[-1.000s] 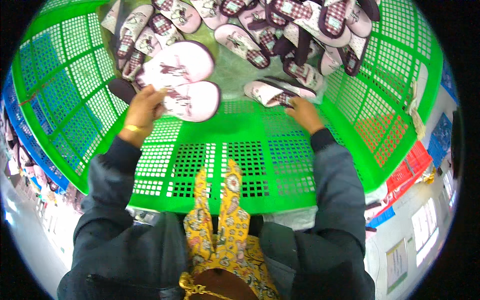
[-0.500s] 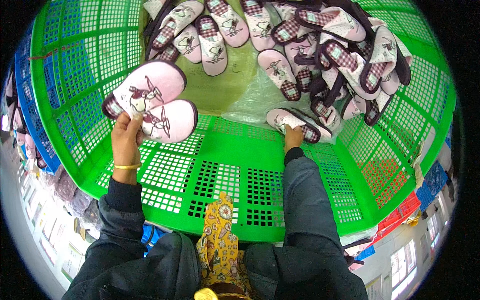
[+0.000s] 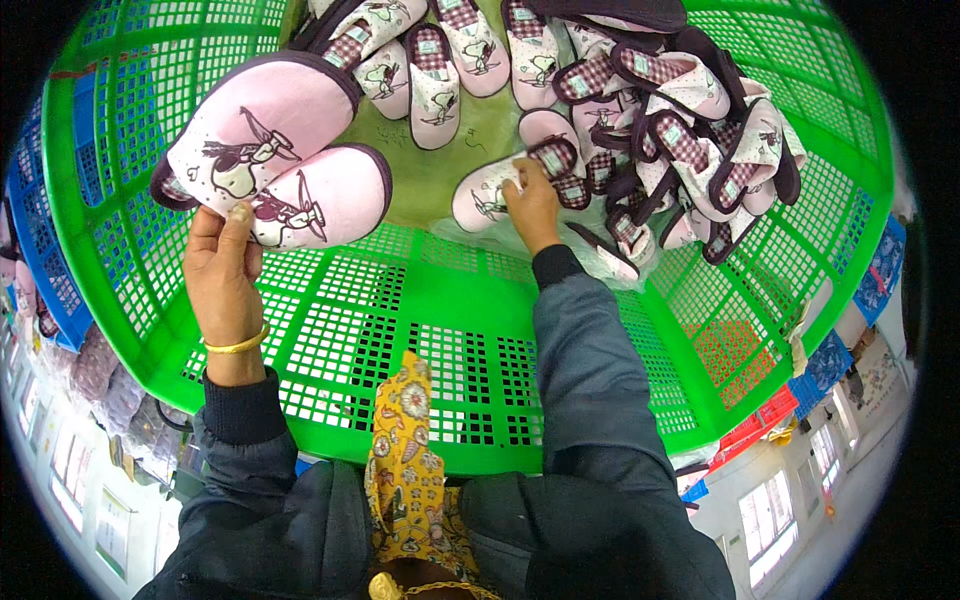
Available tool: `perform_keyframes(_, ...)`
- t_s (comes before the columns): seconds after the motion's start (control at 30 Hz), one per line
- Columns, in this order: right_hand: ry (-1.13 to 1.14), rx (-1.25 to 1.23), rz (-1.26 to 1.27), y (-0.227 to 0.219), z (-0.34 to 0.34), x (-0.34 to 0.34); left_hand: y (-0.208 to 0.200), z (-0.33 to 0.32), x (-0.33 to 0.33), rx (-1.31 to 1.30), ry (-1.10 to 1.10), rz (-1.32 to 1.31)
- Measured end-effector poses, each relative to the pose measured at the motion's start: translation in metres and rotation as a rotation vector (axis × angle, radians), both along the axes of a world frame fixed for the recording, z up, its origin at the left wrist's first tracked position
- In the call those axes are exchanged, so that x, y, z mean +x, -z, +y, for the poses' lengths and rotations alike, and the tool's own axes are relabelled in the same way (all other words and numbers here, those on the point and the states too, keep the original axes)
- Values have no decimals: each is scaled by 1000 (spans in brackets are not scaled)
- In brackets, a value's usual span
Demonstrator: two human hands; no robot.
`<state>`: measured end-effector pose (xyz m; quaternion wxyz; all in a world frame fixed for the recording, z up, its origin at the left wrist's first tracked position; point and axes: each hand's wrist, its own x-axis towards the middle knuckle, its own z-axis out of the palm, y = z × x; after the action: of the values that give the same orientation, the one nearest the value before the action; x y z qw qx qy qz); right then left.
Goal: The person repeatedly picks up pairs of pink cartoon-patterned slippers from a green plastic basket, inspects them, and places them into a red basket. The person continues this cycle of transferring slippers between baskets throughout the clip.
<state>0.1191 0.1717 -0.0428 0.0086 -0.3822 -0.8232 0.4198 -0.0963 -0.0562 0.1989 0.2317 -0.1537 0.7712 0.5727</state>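
Note:
Two pink slippers [image 3: 282, 125] with a dark trim and a cartoon dog are held up side by side by my left hand [image 3: 226, 270], thumb on top, at the left of the basket. My right hand [image 3: 535, 205] grips another slipper [image 3: 484, 197], white and pink with a checked lining, by its opening. That slipper is tilted, its toe toward the lower left, beside the pile. Several more slippers [image 3: 690, 145] of the same kind lie heaped at the right, some showing dark soles. A loose row of slippers [image 3: 435, 105] lies at the back.
A big green plastic basket [image 3: 455, 270] with lattice walls surrounds the slippers. Clear plastic film [image 3: 608, 268] and a yellow-green sheet [image 3: 412, 175] lie inside it under the slippers. A blue crate [image 3: 50, 255] stands outside at the left, and a red crate [image 3: 755, 428] at the lower right.
My right hand has lifted a slipper from the near edge of the pile and moved it up and left. My left hand has brought its two slippers closer and slightly left.

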Motion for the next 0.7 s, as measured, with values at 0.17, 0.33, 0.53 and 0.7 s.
perform_keyframes(0.17, -324, 196, -22, 19, -15, -16, -3, 2, 2, 29, -23, 10)
perform_keyframes(0.33, -252, 182, 16, 13, -23, -20, -10, 2, 5, 26, -16, 13)
perform_keyframes(0.53, 182, 152, -368, 94, 31, 39, -12, 5, 6, 3, 20, 38)
perform_keyframes(0.7, 936, -575, -72, 130, 54, 44, -8, 5, 7, -6, 64, 57)
